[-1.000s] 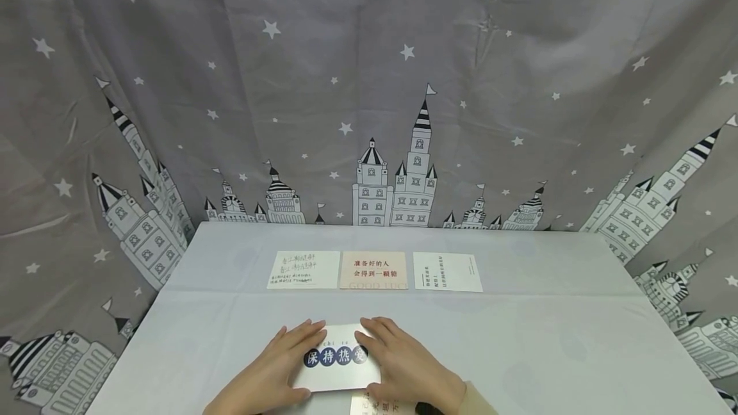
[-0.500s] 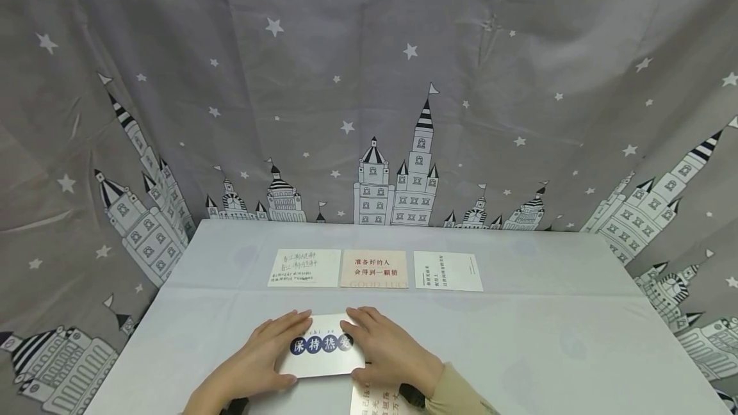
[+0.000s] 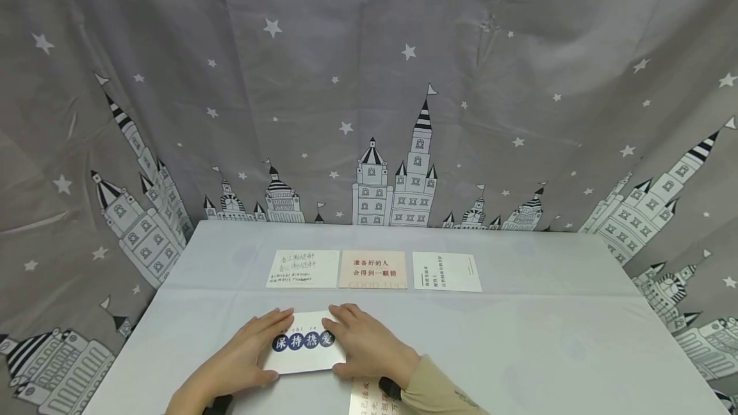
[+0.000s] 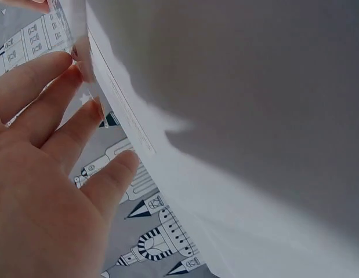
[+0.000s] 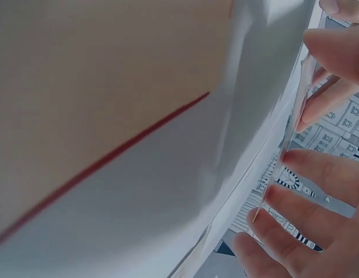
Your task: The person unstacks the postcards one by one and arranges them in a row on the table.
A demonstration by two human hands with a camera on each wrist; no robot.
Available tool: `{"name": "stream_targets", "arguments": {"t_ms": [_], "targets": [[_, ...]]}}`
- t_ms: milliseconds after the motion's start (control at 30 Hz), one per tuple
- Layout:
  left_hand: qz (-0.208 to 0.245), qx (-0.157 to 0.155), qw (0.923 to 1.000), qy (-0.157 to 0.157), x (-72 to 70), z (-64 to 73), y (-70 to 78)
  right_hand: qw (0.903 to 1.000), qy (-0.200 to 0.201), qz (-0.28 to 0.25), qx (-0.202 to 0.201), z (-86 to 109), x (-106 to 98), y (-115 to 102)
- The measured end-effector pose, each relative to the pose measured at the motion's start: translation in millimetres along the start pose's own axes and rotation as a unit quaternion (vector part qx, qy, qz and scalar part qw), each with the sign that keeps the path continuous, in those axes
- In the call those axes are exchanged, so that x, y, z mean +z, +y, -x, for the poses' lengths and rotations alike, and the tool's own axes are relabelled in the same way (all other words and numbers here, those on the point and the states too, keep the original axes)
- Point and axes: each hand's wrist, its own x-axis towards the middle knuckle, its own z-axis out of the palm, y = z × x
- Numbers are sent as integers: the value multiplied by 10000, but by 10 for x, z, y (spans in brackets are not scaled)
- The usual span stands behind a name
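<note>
Left hand (image 3: pixel 245 349) and right hand (image 3: pixel 369 347) shift the white card (image 3: pixel 308 360) leftward

They grip its two ends; it is between them, further left than one second ago, so its place seems under adjustment. Nearby lies a beige card (image 3: pixel 368 397); beyond, three cards (image 3: pixel 373 268).

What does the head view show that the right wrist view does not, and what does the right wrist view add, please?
Only the head view shows the readable faces of the row of three cards and the four dark blue circles printed on the held card.

Only the right wrist view shows a dark red line edging a blurred cream surface, which I cannot identify.

Both show the right hand at the held card, the white tabletop and the castle-print curtain.
</note>
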Motion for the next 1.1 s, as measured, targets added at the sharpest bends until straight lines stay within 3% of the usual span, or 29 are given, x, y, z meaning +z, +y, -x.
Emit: {"name": "stream_targets", "arguments": {"t_ms": [567, 1100], "targets": [[244, -674, 9974, -92, -121, 46, -202, 9993, -366, 90, 77, -322, 1, -152], [243, -683, 9972, -191, -265, 42, -406, 9977, -477, 447, 185, -603, 42, -276]]}}
